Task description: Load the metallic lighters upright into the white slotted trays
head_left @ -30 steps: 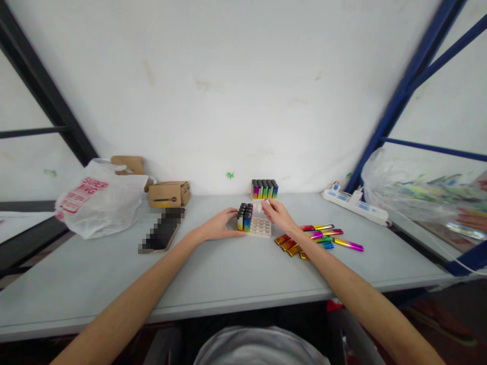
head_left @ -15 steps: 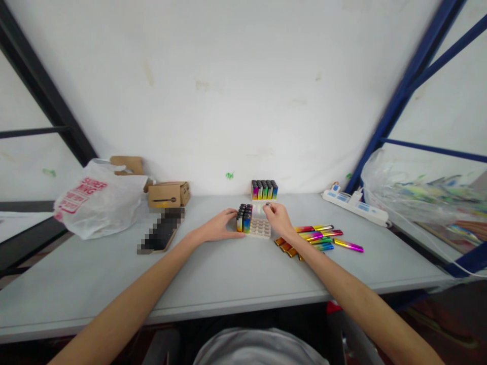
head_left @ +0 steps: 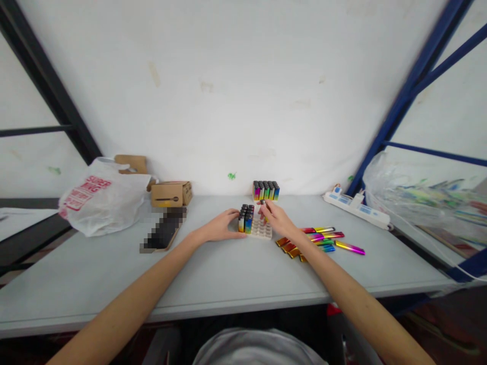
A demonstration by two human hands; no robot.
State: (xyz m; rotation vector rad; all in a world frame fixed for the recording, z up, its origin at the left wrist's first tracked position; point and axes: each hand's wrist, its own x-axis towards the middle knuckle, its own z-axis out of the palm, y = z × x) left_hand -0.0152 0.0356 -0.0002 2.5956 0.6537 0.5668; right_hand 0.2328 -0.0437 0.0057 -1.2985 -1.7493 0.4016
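A pale tray (head_left: 262,233) with rows of sockets lies on the table before me. At its left end several lighters (head_left: 247,224) with black tops and shiny rainbow bodies stand upright. My left hand (head_left: 220,226) steadies that end, thumb along the front corner and fingers at the left side. Over the sockets on the right, my right hand (head_left: 277,218) pinches one lighter (head_left: 263,203) upright, black end up; its lower part is partly hidden by fingers. Beside my right forearm lies a loose pile of metallic-coloured lighters (head_left: 319,237), partly covered by that arm.
A full block of upright lighters (head_left: 266,191) stands near the wall. On the left are a white plastic bag (head_left: 106,197), a cardboard box (head_left: 171,194) and a dark, blurred-out phone-like slab (head_left: 165,230). A white power strip (head_left: 357,209) lies at the right, beside a blue frame (head_left: 403,106).
My right hand has shifted slightly left over the tray, and the lighter in its fingers now shows upright. My left hand keeps its place; the whole view has shifted a little.
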